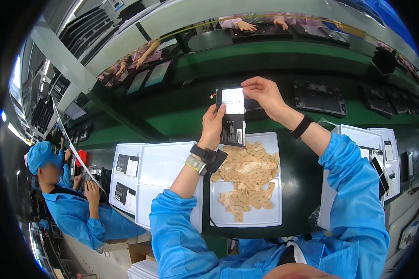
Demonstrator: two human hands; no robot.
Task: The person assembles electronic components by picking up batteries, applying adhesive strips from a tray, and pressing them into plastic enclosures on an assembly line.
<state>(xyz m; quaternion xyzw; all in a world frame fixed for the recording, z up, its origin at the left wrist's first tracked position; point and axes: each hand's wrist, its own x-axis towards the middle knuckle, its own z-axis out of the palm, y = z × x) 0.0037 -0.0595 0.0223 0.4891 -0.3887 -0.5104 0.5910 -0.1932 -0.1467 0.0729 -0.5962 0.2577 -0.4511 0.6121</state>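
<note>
My left hand (211, 128) grips a flat black battery pack (232, 129) by its left edge, thumb on its face. The battery is held upright above a white tray, its upper half covered by a white label (233, 101). A small connector on a short wire (213, 96) sticks out at its upper left. At the top right corner of the battery, my right hand (265, 96) pinches with thumb and forefinger; what is between those fingertips is too small to make out. Below lies a heap of tan paper liners (246, 169) in the white tray (277, 218).
Left of it, a divided white tray (165, 153) carries two batteries (125, 165). More white trays (391, 139) with batteries stand at right. Dark device housings (319, 97) lie along the green bench. A co-worker in blue (79, 209) sits at left; others' hands (246, 25) work across the bench.
</note>
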